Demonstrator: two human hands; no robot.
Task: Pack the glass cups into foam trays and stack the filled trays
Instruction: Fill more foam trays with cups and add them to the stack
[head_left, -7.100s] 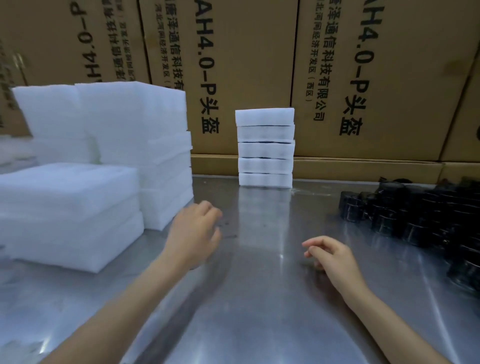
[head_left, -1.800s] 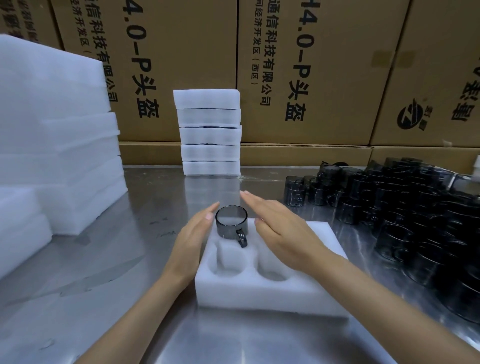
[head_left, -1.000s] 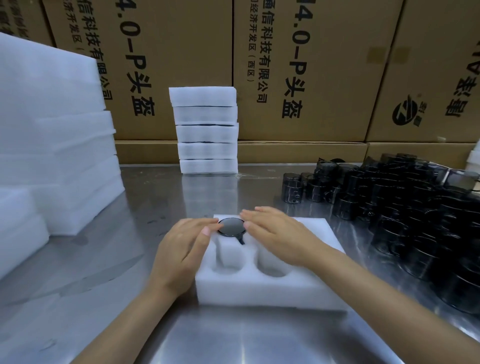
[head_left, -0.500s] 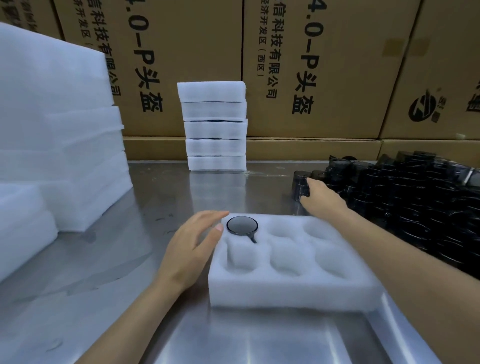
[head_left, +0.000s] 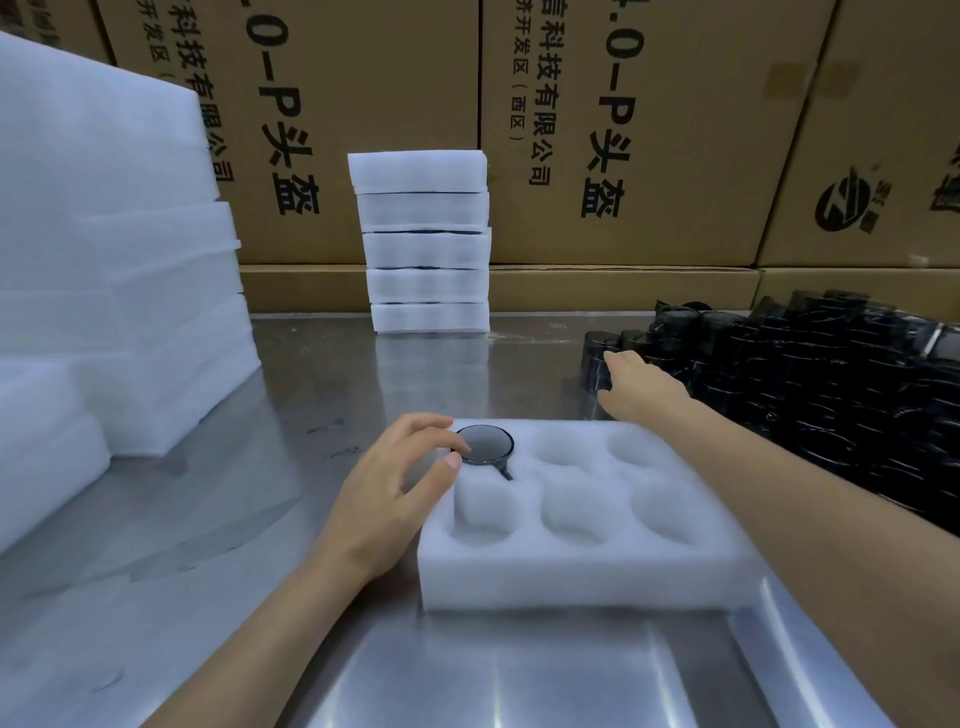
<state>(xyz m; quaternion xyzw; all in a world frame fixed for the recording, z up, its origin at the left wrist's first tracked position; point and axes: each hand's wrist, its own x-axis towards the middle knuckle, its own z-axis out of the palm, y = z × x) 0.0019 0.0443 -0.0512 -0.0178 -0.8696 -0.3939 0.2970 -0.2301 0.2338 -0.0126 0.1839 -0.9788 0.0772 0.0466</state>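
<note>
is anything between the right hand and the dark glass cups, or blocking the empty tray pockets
Nothing visible does. The right hand already reaches the nearest of the dark glass cups, and five pockets of the white foam tray lie open beside the one seated cup.

Matt white foam tray (head_left: 582, 566) on brushed, reflective steel table (head_left: 322, 384); glossy dark glass cups (head_left: 810, 374); matt brown cardboard boxes (head_left: 644, 130) behind.

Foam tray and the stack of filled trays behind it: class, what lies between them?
In the head view, only bare steel table lies between the foam tray and the stack.
</note>
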